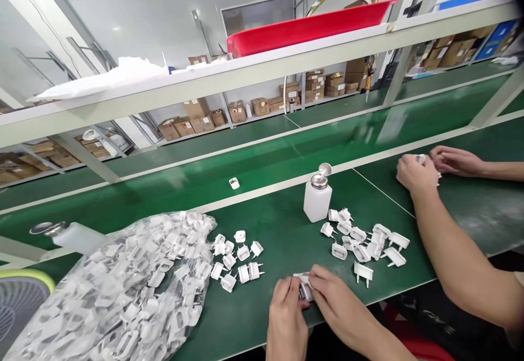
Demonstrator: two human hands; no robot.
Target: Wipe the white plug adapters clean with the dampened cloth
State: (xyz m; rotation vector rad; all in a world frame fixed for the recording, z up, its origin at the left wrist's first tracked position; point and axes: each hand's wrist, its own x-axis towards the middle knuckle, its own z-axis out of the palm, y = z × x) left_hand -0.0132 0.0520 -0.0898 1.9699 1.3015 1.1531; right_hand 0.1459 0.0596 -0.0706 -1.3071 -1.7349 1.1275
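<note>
Where the fingertips meet: a small white piece point(304, 291), held between both hands near the front edge of the green bench point(282, 224); blur hides its finer detail.
Left hand point(287, 313): fingers pinched narrow on the piece's left side.
Right hand point(336, 299): thumb and fingers close together on its upper right.
Grip note: probably best to let one hand anchor the piece while the other works it with light, even pressure; staying low over the bench should make a slip harmless.
Left of the fingers: loose plug pieces point(228, 282), then a clear bag point(164, 282) full of similar ones.
Right, beyond the fingers: more pronged pieces point(362, 272), well within reach, I judge.
Straight beyond the fingers: a white bottle point(317, 203), upright, metal lid flipped up.
Far right of the fingers: a co-worker's hands point(421, 175), around another white item.
</note>
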